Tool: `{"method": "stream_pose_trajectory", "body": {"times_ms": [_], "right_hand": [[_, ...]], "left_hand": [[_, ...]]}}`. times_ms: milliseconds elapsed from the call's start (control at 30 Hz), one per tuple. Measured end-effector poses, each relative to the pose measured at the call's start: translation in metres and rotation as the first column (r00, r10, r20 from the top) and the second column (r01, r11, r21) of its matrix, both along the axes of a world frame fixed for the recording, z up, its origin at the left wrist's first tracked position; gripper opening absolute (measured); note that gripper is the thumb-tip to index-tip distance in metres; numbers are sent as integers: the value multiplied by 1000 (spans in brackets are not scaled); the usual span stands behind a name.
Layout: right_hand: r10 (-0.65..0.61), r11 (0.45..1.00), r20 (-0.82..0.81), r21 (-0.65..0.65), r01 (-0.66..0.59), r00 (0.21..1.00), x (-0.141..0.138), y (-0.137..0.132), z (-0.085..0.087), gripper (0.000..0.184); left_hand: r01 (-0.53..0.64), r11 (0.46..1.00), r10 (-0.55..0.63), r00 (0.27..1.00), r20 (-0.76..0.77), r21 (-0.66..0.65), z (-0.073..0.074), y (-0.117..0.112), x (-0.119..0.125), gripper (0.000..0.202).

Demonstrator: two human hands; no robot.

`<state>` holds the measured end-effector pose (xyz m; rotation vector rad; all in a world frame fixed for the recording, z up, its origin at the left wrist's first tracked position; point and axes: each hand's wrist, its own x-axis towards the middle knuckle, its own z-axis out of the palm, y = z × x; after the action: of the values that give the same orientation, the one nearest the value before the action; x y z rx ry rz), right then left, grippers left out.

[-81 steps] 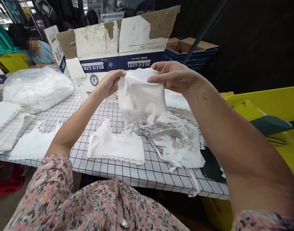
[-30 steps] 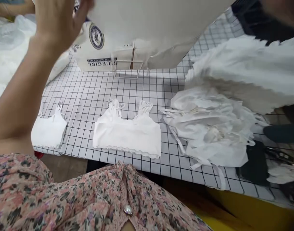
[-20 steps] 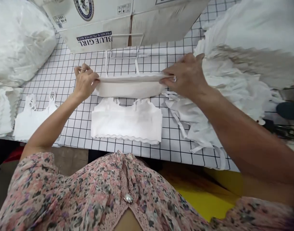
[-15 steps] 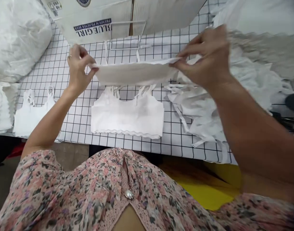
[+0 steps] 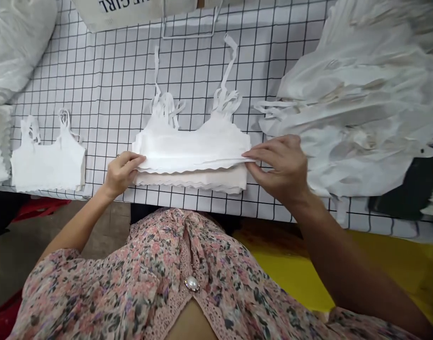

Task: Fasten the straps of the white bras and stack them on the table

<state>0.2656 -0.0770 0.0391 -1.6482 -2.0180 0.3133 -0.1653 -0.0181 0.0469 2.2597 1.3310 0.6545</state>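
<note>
as the head view now stands, entry one is a white scalloped-hem bra top (image 5: 188,158), just lowered from the air to lie flat on a second white bra top (image 5: 191,182) at the lower middle of the grid-patterned tabletop (image 5: 106,80), its straps trailing toward the top of the frame. hands: left hand (image 5: 122,173) and right hand (image 5: 282,167) well apart, one at each side edge, both clamped on the upper top's hem. also on the tabletop: a single white bra top (image 5: 48,163) at left, a loose heap of white bra tops (image 5: 354,108) at right. containers: a translucent plastic bag (image 5: 14,42) at upper left, white contents bulging inside; a printed cardboard carton (image 5: 131,10) at the top edge, contents hidden. a yellow surface (image 5: 389,264) at lower right, nothing on it that can be made out.
</note>
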Motion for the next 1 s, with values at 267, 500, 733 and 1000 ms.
{"method": "stream_pose_trajectory", "body": {"times_ms": [267,500,733,1000], "right_hand": [[70,997,127,-31,-66,989,2,-54,-4,20],[124,992,230,-44,-117,965,-59,-42,-20,88],[105,994,266,-43,-97,958,-51,-42,-42,85],[70,979,-33,197,-62,997,-57,172,7,29]], "left_hand": [[86,988,-67,987,-149,126,4,-40,-11,33],[43,989,-14,979,-205,140,-17,-43,43,60],[-49,996,66,972,-227,80,-51,-55,65,89],[-156,982,137,977,162,108,2,34,37,38]]}}
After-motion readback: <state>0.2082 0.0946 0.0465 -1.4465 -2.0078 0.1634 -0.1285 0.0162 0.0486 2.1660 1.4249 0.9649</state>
